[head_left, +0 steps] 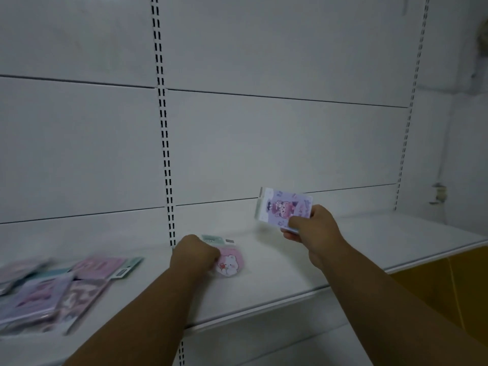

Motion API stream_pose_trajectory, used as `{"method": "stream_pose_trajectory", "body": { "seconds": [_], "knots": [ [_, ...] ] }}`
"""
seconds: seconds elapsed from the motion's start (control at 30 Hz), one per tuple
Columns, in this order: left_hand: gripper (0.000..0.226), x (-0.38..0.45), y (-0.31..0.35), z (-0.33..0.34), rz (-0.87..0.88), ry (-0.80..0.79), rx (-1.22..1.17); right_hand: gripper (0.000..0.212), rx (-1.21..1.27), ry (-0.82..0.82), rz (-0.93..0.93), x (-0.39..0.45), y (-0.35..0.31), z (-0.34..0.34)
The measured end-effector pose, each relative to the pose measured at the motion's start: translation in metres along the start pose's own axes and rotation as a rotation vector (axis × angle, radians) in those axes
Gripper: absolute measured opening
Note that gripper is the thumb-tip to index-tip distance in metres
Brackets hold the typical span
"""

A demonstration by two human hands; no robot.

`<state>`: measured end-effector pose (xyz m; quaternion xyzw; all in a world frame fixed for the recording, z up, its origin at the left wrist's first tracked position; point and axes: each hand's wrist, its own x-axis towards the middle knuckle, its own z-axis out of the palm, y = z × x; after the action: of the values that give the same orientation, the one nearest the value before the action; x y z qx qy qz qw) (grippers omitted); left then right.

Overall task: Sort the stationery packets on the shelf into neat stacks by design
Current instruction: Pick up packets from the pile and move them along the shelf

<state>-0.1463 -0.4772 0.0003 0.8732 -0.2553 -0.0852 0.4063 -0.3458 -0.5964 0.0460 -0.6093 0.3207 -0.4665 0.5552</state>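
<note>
My left hand (194,254) rests on the white shelf (290,270), closed on a pink packet with a white bear (229,261) that lies flat there. My right hand (314,224) holds a purple packet with a cartoon figure (284,207) tilted in the air above the shelf, thumb on its lower right corner. At the far left of the shelf lies a loose, blurred pile of several pink, purple and mint packets (52,289), overlapping at mixed angles.
White back panels with slotted uprights (165,143) rise behind the shelf. The shelf's front lip (343,285) runs diagonally to the right. A yellow-orange surface (449,286) shows below the shelf at the right.
</note>
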Motion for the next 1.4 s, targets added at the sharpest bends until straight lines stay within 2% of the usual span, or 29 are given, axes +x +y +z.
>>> {"method": "stream_pose_trajectory", "body": {
  "seconds": [0.2,0.33,0.4,0.47,0.53,0.57,0.67,0.73,0.77,0.83,0.97,1.07,1.17,1.3,1.4],
  "knots": [
    [0.034,-0.002,-0.004,-0.007,0.061,0.001,0.328,0.022,0.095,-0.075,0.051,0.013,0.016,0.015],
    [0.035,-0.004,0.005,-0.007,0.133,0.069,0.494,0.027,0.163,-0.106,0.061,0.021,0.013,0.015],
    [0.041,-0.006,0.02,-0.001,0.208,0.094,0.352,0.03,0.19,-0.133,0.058,0.024,0.011,0.01],
    [0.04,-0.006,0.043,0.01,0.202,-0.042,-0.111,0.033,0.219,-0.162,0.052,0.025,0.009,0.002],
    [0.029,-0.011,0.07,0.022,0.081,-0.231,-0.621,0.035,0.249,-0.206,0.05,0.023,0.009,-0.01],
    [0.021,-0.012,0.081,0.029,0.045,-0.289,-0.762,0.034,0.244,-0.23,0.051,0.023,0.009,-0.017],
    [0.009,-0.002,0.104,0.059,0.066,-0.3,-0.837,0.031,0.065,-0.226,0.014,0.033,0.014,-0.044],
    [0.01,0.009,0.115,0.079,0.085,-0.265,-0.781,0.011,-0.065,-0.134,0.012,0.047,0.016,-0.066],
    [0.011,0.015,0.12,0.088,0.099,-0.253,-0.743,0.008,-0.116,-0.096,0.022,0.055,0.017,-0.076],
    [0.01,0.022,0.127,0.105,0.125,-0.215,-0.64,0.02,-0.262,-0.087,0.056,0.072,0.025,-0.093],
    [0.007,0.043,0.135,0.134,0.164,-0.147,-0.225,0.03,-0.73,-0.258,0.113,0.099,0.041,-0.104],
    [0.016,0.057,0.132,0.147,0.196,-0.14,0.118,0.032,-1.001,-0.422,0.078,0.114,0.054,-0.097],
    [0.029,0.064,0.129,0.154,0.229,-0.056,0.356,0.032,-1.142,-0.478,-0.051,0.122,0.061,-0.088],
    [0.042,0.065,0.128,0.159,0.266,-0.003,0.448,0.044,-1.289,-0.473,-0.19,0.125,0.058,-0.087],
    [0.042,0.059,0.126,0.151,0.296,0.07,0.472,0.043,-1.25,-0.434,-0.318,0.122,0.049,-0.077]
  ]
}}
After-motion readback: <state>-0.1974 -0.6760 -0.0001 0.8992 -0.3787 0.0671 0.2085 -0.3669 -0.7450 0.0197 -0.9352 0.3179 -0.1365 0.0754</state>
